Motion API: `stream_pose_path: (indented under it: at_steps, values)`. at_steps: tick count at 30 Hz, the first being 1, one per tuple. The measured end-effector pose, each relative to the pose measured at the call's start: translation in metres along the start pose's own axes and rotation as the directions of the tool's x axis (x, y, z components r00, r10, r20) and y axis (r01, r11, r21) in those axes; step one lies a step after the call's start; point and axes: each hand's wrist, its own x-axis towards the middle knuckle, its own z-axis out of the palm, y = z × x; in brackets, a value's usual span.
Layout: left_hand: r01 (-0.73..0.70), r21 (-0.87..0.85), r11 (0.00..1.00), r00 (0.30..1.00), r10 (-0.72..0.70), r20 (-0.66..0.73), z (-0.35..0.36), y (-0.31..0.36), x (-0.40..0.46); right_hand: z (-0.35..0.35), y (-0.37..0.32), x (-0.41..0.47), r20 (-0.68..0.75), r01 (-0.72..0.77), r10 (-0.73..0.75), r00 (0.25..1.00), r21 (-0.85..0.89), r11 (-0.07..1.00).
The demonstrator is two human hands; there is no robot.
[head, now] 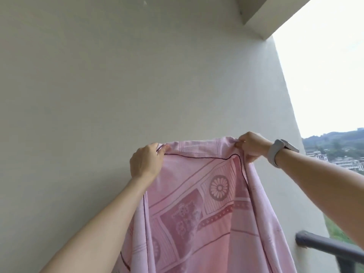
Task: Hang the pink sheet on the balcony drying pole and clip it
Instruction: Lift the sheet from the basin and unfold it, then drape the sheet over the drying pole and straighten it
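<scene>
Sheet [199, 203] up in front of the wall [98, 95], top edge stretched between two hands. Left hand [146, 161] at the top left corner, pinching the edge; right hand [251, 146] at the top right corner, gripping bunched cloth. Rest of the sheet hanging down between both forearms, out past the bottom of the view. Watch [279, 151] on the right wrist, just right of that hand. Railing [331, 247] low at the right, below the right forearm, meeting the wall's end. Beam [269, 14] overhead at the top right. Hills [338, 138] and buildings [344, 162] far beyond, right of the wall.
</scene>
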Motion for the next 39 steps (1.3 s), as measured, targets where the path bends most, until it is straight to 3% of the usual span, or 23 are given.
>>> stream_pose_path:
  at_steps: [2, 4, 7, 9, 17, 25, 28, 32, 39]
  values:
    - [0.012, -0.069, 0.998, 0.999, -0.015, -0.049, -0.001, 0.038, 0.012, -0.016, 0.019, 0.009, -0.157, -0.045, 0.077, 0.985, 0.196, 0.980]
    - [-0.002, -0.131, 0.991, 0.989, -0.018, -0.148, -0.008, 0.082, 0.033, -0.043, 0.030, 0.019, -0.349, 0.049, 0.082, 0.934, 0.350, 0.935]
    - [-0.084, -0.195, 0.977, 0.965, 0.031, -0.261, -0.023, 0.143, 0.056, -0.097, 0.043, 0.023, -0.512, 0.212, 0.052, 0.858, 0.444, 0.871]
    - [-0.140, -0.222, 0.965, 0.962, 0.079, -0.263, -0.025, 0.176, 0.058, -0.128, 0.064, 0.016, -0.549, 0.230, 0.046, 0.834, 0.424, 0.876]
    - [-0.236, -0.361, 0.902, 0.969, 0.189, -0.160, -0.028, 0.271, -0.006, -0.216, 0.175, -0.073, -0.449, 0.083, 0.030, 0.893, 0.231, 0.969]
    - [-0.294, -0.581, 0.759, 0.955, 0.258, -0.146, -0.091, 0.401, -0.089, -0.337, 0.228, -0.233, -0.521, -0.124, 0.228, 0.822, 0.226, 0.966]
    - [-0.257, -0.675, 0.692, 0.958, 0.273, -0.085, -0.106, 0.454, -0.125, -0.379, 0.254, -0.298, -0.487, -0.245, 0.327, 0.810, 0.225, 0.943]
    - [-0.131, -0.789, 0.600, 0.973, 0.232, 0.015, -0.136, 0.515, -0.165, -0.425, 0.264, -0.381, -0.430, -0.312, 0.342, 0.836, 0.140, 0.940]
    - [-0.137, -0.858, 0.495, 0.949, 0.313, 0.030, -0.217, 0.619, -0.239, -0.515, 0.273, -0.497, -0.424, -0.372, 0.344, 0.838, 0.018, 0.928]
